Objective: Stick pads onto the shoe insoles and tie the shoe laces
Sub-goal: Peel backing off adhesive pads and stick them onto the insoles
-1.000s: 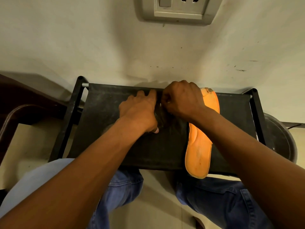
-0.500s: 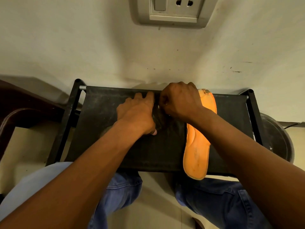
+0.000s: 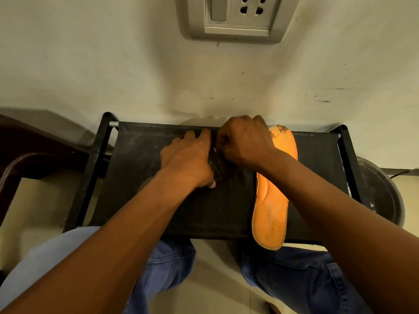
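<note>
An orange insole (image 3: pixel 271 207) lies lengthwise on the right part of a black fabric shelf (image 3: pixel 140 159), its heel hanging over the near edge. My left hand (image 3: pixel 188 157) rests flat on a dark insole (image 3: pixel 218 169) that barely stands out from the fabric, fingers pointing toward the wall. My right hand (image 3: pixel 243 139) is curled beside it, fingertips pinching a small dark pad at the far end of that insole. The pad itself is almost wholly hidden by my fingers. My right wrist crosses over the toe part of the orange insole.
The shelf stands against a pale wall with a socket plate (image 3: pixel 235 17) above. A dark wooden chair (image 3: pixel 27 152) is at the left and a dark round bin (image 3: pixel 381 189) at the right. My knees in blue jeans (image 3: pixel 301 268) sit below the shelf edge.
Both hands stay together at the far middle of the shelf with only small finger movements. The orange insole has not moved.
</note>
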A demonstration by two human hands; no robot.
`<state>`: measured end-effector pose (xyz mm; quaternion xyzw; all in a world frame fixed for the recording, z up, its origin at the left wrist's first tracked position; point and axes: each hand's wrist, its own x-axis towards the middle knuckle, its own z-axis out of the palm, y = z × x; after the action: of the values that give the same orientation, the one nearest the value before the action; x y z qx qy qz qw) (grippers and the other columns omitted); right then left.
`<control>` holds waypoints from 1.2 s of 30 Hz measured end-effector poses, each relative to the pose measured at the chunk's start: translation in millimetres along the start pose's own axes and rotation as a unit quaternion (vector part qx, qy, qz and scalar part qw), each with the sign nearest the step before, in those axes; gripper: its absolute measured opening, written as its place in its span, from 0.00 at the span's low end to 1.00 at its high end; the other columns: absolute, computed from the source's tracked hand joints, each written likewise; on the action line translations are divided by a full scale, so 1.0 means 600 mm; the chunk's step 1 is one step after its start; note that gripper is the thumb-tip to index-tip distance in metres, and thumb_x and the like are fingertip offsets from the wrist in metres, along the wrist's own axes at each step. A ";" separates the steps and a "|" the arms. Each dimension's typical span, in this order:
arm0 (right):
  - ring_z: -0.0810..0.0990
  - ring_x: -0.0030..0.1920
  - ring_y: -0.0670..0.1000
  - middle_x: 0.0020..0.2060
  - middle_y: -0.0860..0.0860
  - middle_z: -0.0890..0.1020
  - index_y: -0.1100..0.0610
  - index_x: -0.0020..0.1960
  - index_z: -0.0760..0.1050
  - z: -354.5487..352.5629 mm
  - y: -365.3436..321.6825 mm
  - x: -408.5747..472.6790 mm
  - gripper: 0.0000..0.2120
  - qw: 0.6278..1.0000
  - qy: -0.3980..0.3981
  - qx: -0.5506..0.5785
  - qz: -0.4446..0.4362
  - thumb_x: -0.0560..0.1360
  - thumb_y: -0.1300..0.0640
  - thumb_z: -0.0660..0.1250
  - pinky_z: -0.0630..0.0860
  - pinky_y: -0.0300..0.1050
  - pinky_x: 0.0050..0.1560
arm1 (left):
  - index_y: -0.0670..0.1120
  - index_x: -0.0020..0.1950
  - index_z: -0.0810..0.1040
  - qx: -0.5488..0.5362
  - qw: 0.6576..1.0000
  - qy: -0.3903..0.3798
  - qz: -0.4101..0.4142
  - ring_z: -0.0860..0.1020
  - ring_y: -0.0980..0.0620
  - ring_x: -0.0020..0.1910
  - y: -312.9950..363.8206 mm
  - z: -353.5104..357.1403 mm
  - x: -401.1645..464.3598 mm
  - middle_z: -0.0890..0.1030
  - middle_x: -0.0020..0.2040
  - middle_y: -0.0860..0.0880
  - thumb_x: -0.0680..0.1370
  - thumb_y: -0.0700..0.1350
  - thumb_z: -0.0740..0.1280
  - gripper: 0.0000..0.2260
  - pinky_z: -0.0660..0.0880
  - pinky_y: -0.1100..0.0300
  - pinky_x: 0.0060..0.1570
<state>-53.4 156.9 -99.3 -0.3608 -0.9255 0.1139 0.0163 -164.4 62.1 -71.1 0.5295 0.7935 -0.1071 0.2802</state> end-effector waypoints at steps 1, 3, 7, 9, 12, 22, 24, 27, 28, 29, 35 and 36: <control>0.79 0.45 0.53 0.41 0.48 0.82 0.51 0.45 0.83 -0.006 0.003 0.001 0.07 1.000 -0.022 -0.019 -0.003 0.74 0.52 0.67 0.67 0.49 0.51 | 0.54 0.76 0.60 -0.003 1.000 0.002 0.002 0.71 0.40 0.70 -0.001 0.000 0.000 0.68 0.71 0.46 0.63 0.57 0.84 0.49 0.74 0.42 0.59; 0.75 0.43 0.53 0.36 0.49 0.76 0.52 0.42 0.78 -0.018 0.005 -0.002 0.06 0.996 -0.066 -0.053 -0.009 0.75 0.51 0.67 0.64 0.48 0.48 | 0.55 0.75 0.61 -0.005 1.000 0.007 0.006 0.72 0.40 0.69 -0.002 0.001 0.000 0.69 0.70 0.47 0.62 0.57 0.84 0.48 0.74 0.43 0.57; 0.78 0.43 0.54 0.38 0.50 0.79 0.51 0.43 0.80 -0.021 0.002 -0.011 0.05 0.997 -0.063 -0.040 -0.021 0.74 0.52 0.67 0.65 0.48 0.49 | 0.55 0.75 0.60 0.000 1.000 0.009 0.004 0.72 0.40 0.69 0.000 0.002 0.001 0.69 0.70 0.46 0.62 0.56 0.84 0.49 0.74 0.43 0.58; 0.79 0.44 0.53 0.40 0.50 0.82 0.50 0.45 0.83 -0.011 -0.004 -0.012 0.05 0.999 -0.024 -0.026 -0.020 0.74 0.52 0.68 0.67 0.49 0.51 | 0.54 0.77 0.58 0.006 1.000 0.006 0.002 0.71 0.40 0.70 0.002 0.003 0.001 0.68 0.71 0.45 0.63 0.56 0.84 0.50 0.74 0.43 0.59; 0.79 0.43 0.54 0.38 0.49 0.82 0.49 0.43 0.83 0.001 -0.012 -0.009 0.06 0.999 0.022 -0.027 -0.022 0.74 0.53 0.67 0.65 0.48 0.49 | 0.54 0.79 0.56 0.011 1.000 0.007 0.003 0.70 0.40 0.71 0.002 0.004 0.002 0.68 0.73 0.45 0.63 0.57 0.84 0.52 0.74 0.43 0.61; 0.71 0.36 0.50 0.30 0.46 0.68 0.51 0.32 0.63 -0.028 -0.007 -0.011 0.17 0.987 -0.138 -0.051 -0.060 0.74 0.52 0.69 0.63 0.46 0.44 | 0.54 0.78 0.56 0.007 1.000 0.011 0.001 0.70 0.40 0.70 0.005 0.005 0.008 0.68 0.72 0.46 0.63 0.57 0.84 0.52 0.74 0.43 0.60; 0.73 0.37 0.51 0.32 0.47 0.72 0.52 0.35 0.70 -0.022 -0.008 -0.015 0.12 0.994 -0.090 -0.036 -0.059 0.74 0.52 0.67 0.62 0.47 0.45 | 0.54 0.79 0.56 0.009 1.000 0.013 -0.001 0.70 0.40 0.71 0.006 0.005 0.008 0.68 0.72 0.45 0.63 0.57 0.83 0.52 0.74 0.43 0.60; 0.78 0.41 0.53 0.37 0.49 0.80 0.52 0.44 0.81 -0.011 -0.010 -0.012 0.05 0.998 -0.039 -0.015 -0.040 0.74 0.52 0.67 0.65 0.47 0.48 | 0.54 0.80 0.54 0.010 1.000 0.011 -0.003 0.69 0.39 0.72 0.006 0.005 0.008 0.67 0.74 0.45 0.63 0.57 0.83 0.54 0.73 0.42 0.62; 0.79 0.42 0.53 0.38 0.49 0.81 0.52 0.45 0.82 -0.008 -0.011 -0.010 0.06 0.999 -0.030 -0.017 -0.038 0.74 0.52 0.67 0.65 0.46 0.48 | 0.55 0.80 0.53 0.010 1.000 0.011 -0.003 0.69 0.39 0.72 0.006 0.006 0.008 0.66 0.74 0.45 0.63 0.57 0.83 0.54 0.73 0.42 0.62; 0.79 0.42 0.53 0.38 0.50 0.80 0.52 0.45 0.82 -0.006 -0.012 -0.009 0.06 0.999 -0.023 -0.019 -0.039 0.74 0.52 0.67 0.66 0.46 0.48 | 0.55 0.81 0.53 0.009 1.000 0.011 -0.003 0.69 0.39 0.72 0.005 0.006 0.008 0.66 0.74 0.45 0.63 0.57 0.83 0.55 0.73 0.42 0.63; 0.73 0.37 0.51 0.30 0.46 0.69 0.50 0.32 0.63 -0.023 -0.010 -0.008 0.19 0.987 -0.139 -0.043 -0.063 0.73 0.51 0.72 0.66 0.45 0.42 | 0.55 0.79 0.56 0.000 1.000 0.015 0.003 0.71 0.40 0.70 0.001 0.008 0.009 0.69 0.72 0.46 0.62 0.58 0.84 0.53 0.74 0.42 0.61; 0.73 0.37 0.50 0.29 0.45 0.68 0.50 0.32 0.62 -0.026 -0.011 -0.010 0.20 0.984 -0.156 -0.049 -0.070 0.73 0.52 0.73 0.66 0.45 0.41 | 0.54 0.78 0.57 -0.001 1.000 0.017 0.004 0.72 0.40 0.69 0.000 0.009 0.009 0.69 0.71 0.46 0.62 0.58 0.84 0.53 0.75 0.42 0.60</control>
<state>-51.7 151.2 -82.2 -0.2734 -0.9441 0.1219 -0.1380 -164.0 64.0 -78.4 0.5344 0.7960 -0.0958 0.2677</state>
